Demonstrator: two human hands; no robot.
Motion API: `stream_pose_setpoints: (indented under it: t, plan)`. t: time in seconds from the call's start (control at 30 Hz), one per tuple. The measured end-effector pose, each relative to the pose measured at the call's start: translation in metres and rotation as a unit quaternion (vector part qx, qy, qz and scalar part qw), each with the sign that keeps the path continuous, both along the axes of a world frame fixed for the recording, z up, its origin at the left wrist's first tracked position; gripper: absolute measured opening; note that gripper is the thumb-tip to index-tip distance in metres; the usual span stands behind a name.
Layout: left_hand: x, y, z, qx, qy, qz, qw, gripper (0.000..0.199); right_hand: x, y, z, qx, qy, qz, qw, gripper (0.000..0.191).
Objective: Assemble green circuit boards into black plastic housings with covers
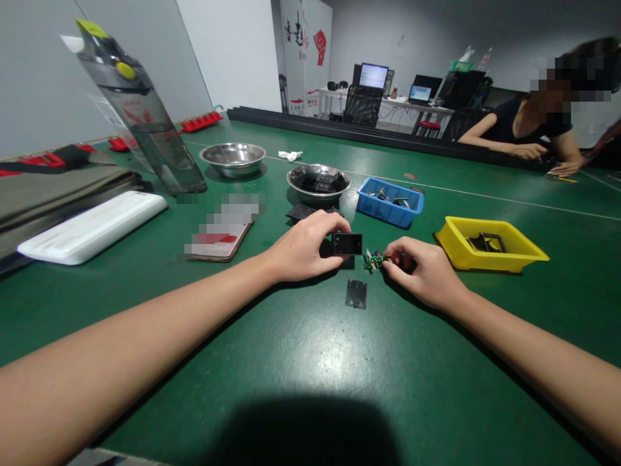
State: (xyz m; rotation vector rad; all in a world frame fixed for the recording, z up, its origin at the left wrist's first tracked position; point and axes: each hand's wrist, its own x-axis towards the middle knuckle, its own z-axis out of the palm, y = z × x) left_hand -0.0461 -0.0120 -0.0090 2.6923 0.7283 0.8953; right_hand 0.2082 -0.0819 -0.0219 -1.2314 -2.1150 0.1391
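- Holding black case (347, 244) in left hand (313, 246), fingers closed on top edge, thumb below.
- Pinching green circuit board (374, 261) in right hand (420, 268), between thumb and fingertips, just beside black case.
- Showing black panel (356, 294) flat on green table (301, 349), nearer camera than both hands.
- Seeing, farther back, metal bowl (297, 189) with black parts, blue bin (388, 210) with small parts, yellow bin (495, 260) right of blue bin.

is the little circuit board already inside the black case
No, the green circuit board is in the right hand's fingers, beside the black case.
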Motion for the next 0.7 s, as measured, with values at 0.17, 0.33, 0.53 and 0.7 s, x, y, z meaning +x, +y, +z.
stream_pose_setpoints:
  t: [0.17,0.33,0.53,0.7]
  plan:
    - [0.0001,0.0005,0.0004,0.007,-0.004,-0.004,1.0,0.029,-0.0002,0.0,0.0003,0.0,0.002,-0.001,1.0,0.002]
    - [0.0005,0.0006,0.0003,0.003,0.0,-0.002,1.0,0.029,0.0,0.0004,0.0002,-0.001,0.0,-0.002,1.0,0.003]
    - [0.0007,0.0002,0.0009,-0.004,0.003,0.003,1.0,0.03,-0.0001,0.0001,0.0005,-0.004,-0.001,-0.002,1.0,0.003]
    - [0.0006,-0.0003,0.0012,-0.001,0.001,0.009,1.0,0.03,-0.0005,-0.0003,0.0008,-0.009,0.002,-0.005,1.0,0.002]
